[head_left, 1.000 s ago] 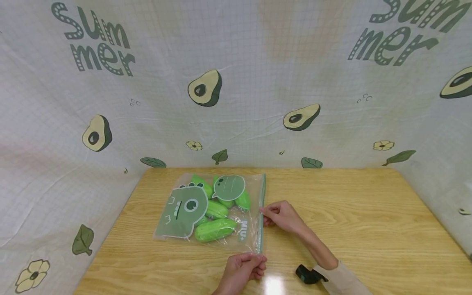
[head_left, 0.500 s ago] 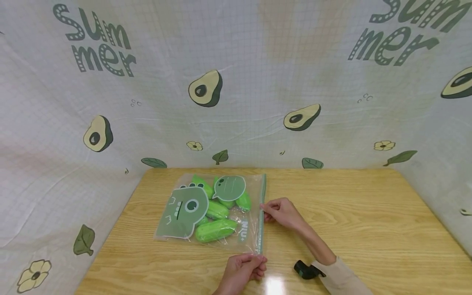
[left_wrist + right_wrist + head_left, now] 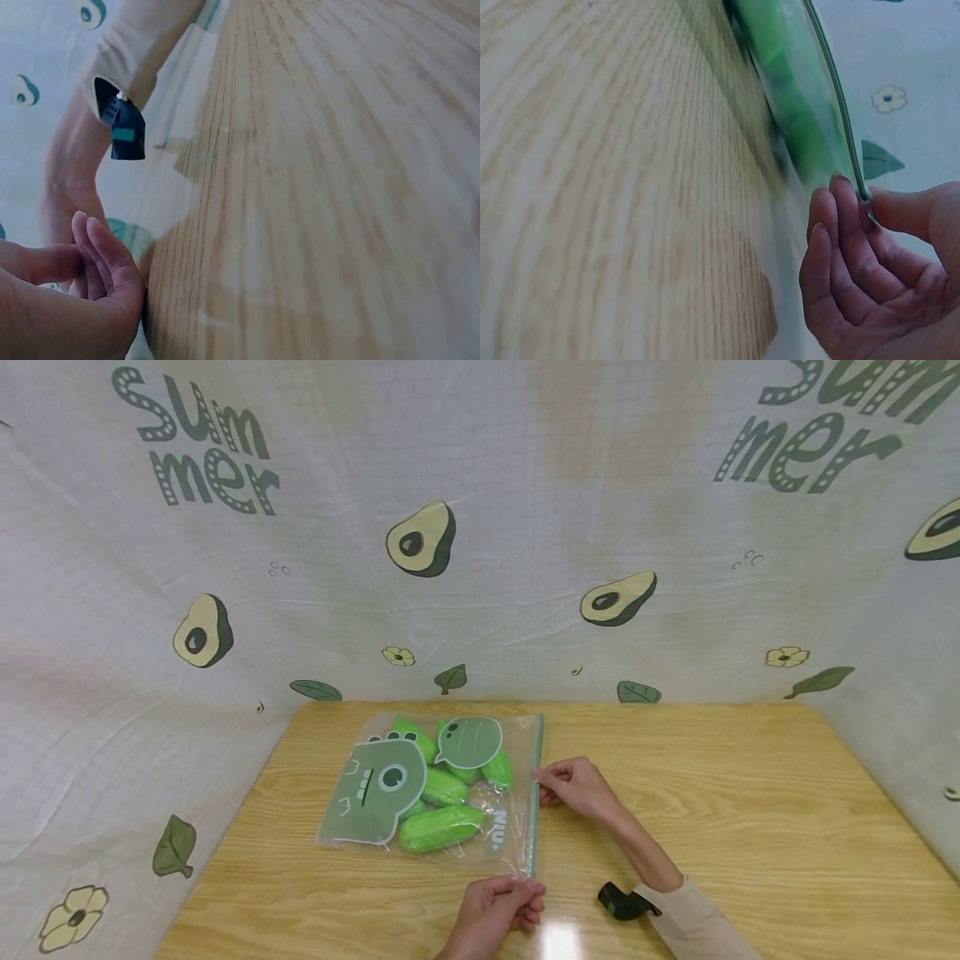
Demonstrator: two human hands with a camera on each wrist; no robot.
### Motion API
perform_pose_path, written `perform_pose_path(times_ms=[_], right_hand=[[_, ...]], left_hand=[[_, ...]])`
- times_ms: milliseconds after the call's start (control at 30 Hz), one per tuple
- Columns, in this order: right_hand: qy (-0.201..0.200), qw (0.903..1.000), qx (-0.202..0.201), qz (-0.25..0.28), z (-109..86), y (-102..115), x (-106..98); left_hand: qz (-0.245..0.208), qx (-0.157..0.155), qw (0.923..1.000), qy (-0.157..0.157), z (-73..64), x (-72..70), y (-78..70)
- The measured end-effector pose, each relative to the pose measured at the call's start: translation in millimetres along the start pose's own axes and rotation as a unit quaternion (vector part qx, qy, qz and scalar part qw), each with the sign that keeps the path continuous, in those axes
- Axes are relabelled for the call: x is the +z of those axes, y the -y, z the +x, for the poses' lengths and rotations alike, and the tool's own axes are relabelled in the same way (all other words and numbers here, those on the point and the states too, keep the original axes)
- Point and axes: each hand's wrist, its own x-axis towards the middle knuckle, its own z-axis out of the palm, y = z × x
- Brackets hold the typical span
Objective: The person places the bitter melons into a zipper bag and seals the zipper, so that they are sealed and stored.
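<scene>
A clear zip bag [image 3: 517, 835] with a green cartoon print lies flat on the table, its green zip strip [image 3: 537, 735] along the right edge. Inside are several bright green, cucumber-like pieces [image 3: 441, 828], partly hidden by the print. My left hand [image 3: 495, 910] pinches the strip's near corner between thumb and fingers; its wrist view shows that hand [image 3: 90, 300] from the side. Farther up the strip, my right hand [image 3: 573, 789] pinches it. In the right wrist view the strip [image 3: 840, 97] runs between thumb and forefinger of the right hand [image 3: 885, 270], other fingers loosely bent.
The wooden table [image 3: 712, 793] extends to the right of the bag. A printed cloth [image 3: 510, 543] hangs behind it and at both sides. A black wrist-camera mount [image 3: 622, 902] juts from the right sleeve [image 3: 693, 918], low over the table.
My right hand has slid a short way up the zip strip, away from me. My left hand stays at the near corner. The whole head view has shifted slightly.
</scene>
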Motion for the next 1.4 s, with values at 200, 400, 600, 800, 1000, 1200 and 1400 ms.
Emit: perform_pose_path(times_ms=[200,400,600,800,1000,1200,1400], right_hand=[[-0.007,0.9999,-0.002,-0.014,3.7,-1.8,-1.2],[-0.014,0.9997,0.007,-0.019,6.1,-0.5,-2.6],[-0.021,0.9995,0.022,-0.006,9.4,-0.7,-2.9],[-0.033,0.999,0.032,-0.001,13.8,-1.2,-2.9],[-0.04,0.9984,0.039,0.0,18.3,-0.5,-3.5],[-0.047,0.9979,0.045,0.003,22.3,-0.7,-3.9],[-0.054,0.9968,0.059,0.01,26.7,-1.9,-4.6]], left_hand=[[-0.002,-0.001,1.0,-0.002,0.0,0.9,-0.2],[-0.002,-0.007,0.9999,-0.009,-0.3,1.8,-0.6],[0.007,-0.013,0.9997,-0.022,0.6,2.3,1.0],[0.01,-0.015,0.9996,-0.024,0.9,2.1,1.4],[0.01,-0.012,0.9996,-0.024,1.0,2.2,1.3],[0.009,-0.01,0.9997,-0.019,1.5,1.3,1.6],[0.015,-0.008,0.9997,-0.02,1.4,1.5,0.7]])
